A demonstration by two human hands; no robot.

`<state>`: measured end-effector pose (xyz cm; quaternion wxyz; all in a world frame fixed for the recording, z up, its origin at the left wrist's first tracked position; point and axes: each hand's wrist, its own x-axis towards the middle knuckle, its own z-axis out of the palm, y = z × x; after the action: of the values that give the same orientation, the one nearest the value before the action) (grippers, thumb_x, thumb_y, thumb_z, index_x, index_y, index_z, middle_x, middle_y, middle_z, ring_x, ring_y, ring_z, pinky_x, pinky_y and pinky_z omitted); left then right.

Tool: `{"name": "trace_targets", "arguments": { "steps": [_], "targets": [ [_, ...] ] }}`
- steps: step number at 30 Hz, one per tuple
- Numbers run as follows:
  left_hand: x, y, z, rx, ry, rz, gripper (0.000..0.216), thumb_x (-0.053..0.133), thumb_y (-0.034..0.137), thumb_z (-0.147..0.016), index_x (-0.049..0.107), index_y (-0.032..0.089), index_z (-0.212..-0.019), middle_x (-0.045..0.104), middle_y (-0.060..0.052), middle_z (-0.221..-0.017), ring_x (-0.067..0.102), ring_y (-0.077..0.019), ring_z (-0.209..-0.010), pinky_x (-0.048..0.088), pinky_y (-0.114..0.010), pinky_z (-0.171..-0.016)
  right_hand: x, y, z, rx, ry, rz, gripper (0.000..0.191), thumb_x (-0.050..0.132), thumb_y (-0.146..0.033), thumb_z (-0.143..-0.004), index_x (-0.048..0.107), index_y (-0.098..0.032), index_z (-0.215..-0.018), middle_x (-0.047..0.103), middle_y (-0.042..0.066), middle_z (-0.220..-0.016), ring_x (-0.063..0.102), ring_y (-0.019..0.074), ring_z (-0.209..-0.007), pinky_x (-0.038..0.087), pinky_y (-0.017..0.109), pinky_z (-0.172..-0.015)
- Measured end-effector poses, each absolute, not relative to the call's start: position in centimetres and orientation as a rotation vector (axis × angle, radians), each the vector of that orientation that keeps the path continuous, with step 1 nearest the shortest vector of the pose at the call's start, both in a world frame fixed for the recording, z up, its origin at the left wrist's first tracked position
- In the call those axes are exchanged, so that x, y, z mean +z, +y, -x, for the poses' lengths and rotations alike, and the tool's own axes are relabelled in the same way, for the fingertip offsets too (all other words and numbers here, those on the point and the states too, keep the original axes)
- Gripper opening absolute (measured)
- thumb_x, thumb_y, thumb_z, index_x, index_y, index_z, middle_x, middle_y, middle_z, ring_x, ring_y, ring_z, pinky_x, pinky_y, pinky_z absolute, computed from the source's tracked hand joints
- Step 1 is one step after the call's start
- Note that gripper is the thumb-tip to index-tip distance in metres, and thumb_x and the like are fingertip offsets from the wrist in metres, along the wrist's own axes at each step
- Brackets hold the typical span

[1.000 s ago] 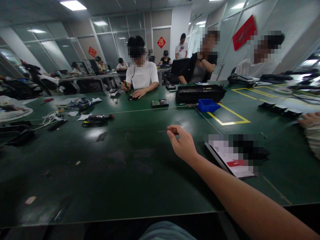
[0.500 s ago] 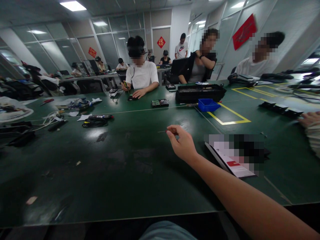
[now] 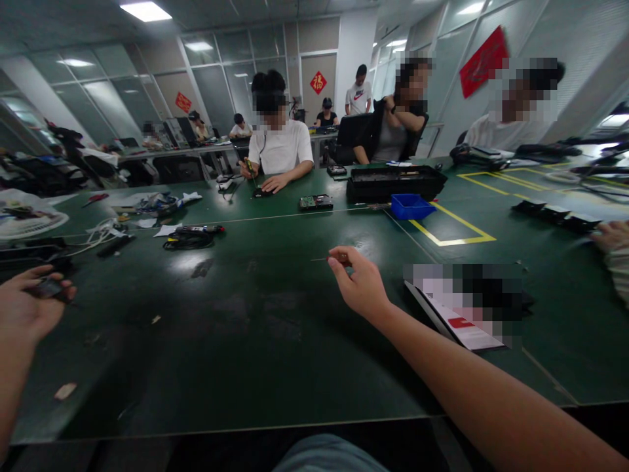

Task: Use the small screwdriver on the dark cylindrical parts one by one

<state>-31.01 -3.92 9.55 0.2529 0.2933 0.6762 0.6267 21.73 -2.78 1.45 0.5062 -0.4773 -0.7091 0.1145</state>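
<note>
My right hand (image 3: 361,282) is stretched out over the middle of the dark green table (image 3: 255,328), fingers pinched on a thin tool (image 3: 328,258) whose fine tip points left. My left hand (image 3: 27,308) is at the left edge of the view, palm up, fingers curled round a small dark object (image 3: 45,288). A white booklet with a red mark (image 3: 462,321) lies just right of my right wrist.
Cables and a black device (image 3: 189,236) lie at mid-left. A blue bin (image 3: 410,206) and a black tray (image 3: 393,182) stand at the back right, by yellow floor-tape markings. Several people sit across the table. Another person's hand (image 3: 612,239) rests at the right edge.
My left hand has come into view at the left edge, holding a small dark object. My right hand has stayed in place with the thin tool.
</note>
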Motion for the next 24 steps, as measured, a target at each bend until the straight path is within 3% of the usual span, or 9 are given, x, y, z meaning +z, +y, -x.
{"name": "trace_targets", "arguments": {
  "steps": [2, 11, 17, 24],
  "targets": [
    [9.0, -3.1, 28.8, 1.753, 1.752, -0.790, 0.026, 0.037, -0.009, -0.081, 0.051, 0.013, -0.083, 0.051, 0.005, -0.064, 0.050, -0.0061, -0.063, 0.044, -0.018, -0.067, 1.4, -2.8, -21.8, 0.277, -1.708, 1.151, 0.018, 0.055, -0.032, -0.097, 0.065, -0.022, -0.108, 0.075, 0.007, -0.096, 0.071, 0.0231, -0.088, 0.056, 0.041, -0.082],
    [7.0, -1.6, 14.0, 1.424, 1.391, -1.023, 0.030, 0.048, 0.000, -0.070, 0.060, 0.011, -0.094, 0.057, -0.002, -0.073, 0.053, -0.0138, -0.070, 0.043, -0.022, -0.064, 1.3, -2.7, -21.9, 0.280, -1.712, 1.150, 0.019, 0.054, -0.033, -0.098, 0.065, -0.022, -0.109, 0.074, 0.007, -0.096, 0.071, 0.0231, -0.089, 0.055, 0.040, -0.082],
    [5.3, -2.6, 5.1, 1.264, 1.167, -1.134, 0.029, 0.052, 0.013, -0.068, 0.063, 0.013, -0.095, 0.059, -0.004, -0.074, 0.054, -0.0172, -0.068, 0.043, -0.028, -0.063, 1.7, -3.0, -22.0, 0.287, -1.717, 1.142, 0.023, 0.052, -0.038, -0.099, 0.066, -0.022, -0.109, 0.074, 0.006, -0.094, 0.069, 0.0229, -0.088, 0.054, 0.039, -0.081],
    [4.8, -3.9, -1.5, 1.016, 1.024, -1.349, 0.030, 0.052, 0.018, -0.074, 0.065, 0.017, -0.100, 0.059, -0.005, -0.084, 0.057, -0.0188, -0.079, 0.047, -0.033, -0.078, 1.8, -3.0, -22.0, 0.294, -1.704, 1.148, 0.024, 0.051, -0.040, -0.099, 0.064, -0.023, -0.110, 0.074, 0.007, -0.097, 0.069, 0.0238, -0.089, 0.053, 0.039, -0.082]
  ]
}}
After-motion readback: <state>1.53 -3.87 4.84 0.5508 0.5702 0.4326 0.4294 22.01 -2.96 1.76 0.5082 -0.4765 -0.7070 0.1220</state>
